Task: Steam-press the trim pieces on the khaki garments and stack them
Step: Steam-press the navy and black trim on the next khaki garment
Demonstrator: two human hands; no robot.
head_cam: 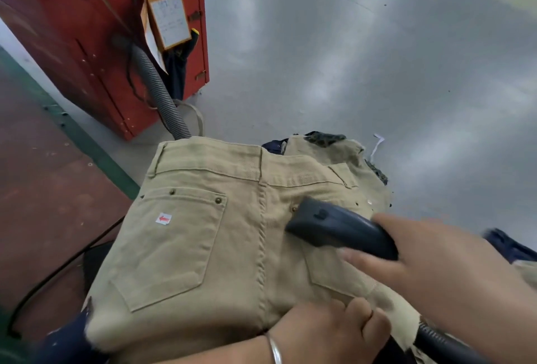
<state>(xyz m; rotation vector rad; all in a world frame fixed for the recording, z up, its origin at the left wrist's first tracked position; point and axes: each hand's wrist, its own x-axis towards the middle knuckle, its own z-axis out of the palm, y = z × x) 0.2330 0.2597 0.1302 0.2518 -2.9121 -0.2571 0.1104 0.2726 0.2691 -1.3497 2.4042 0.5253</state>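
- right now i see the khaki trousers (203, 247) lying back side up, waistband away from me, filling the lower middle of the view; what carries them is hidden beneath the cloth.
- my right hand (430, 259) has its grip wrapped around the dark steam iron (334, 225), whose nose rests on the right back pocket, just beside the centre seam.
- my left hand (325, 331) lies on the near edge of the trousers with fingers curled under, knuckles up; i cannot tell if it pinches the cloth. a thin bangle (274, 349) sits on that wrist.
- the left back pocket carries a small white sticker (163, 219) with a red arrow.
- more khaki pieces (334, 154) lie just behind the waistband.
- a red cabinet (96, 44) stands far left with a ribbed grey hose (162, 99) and an orange-edged card (168, 9) on it.
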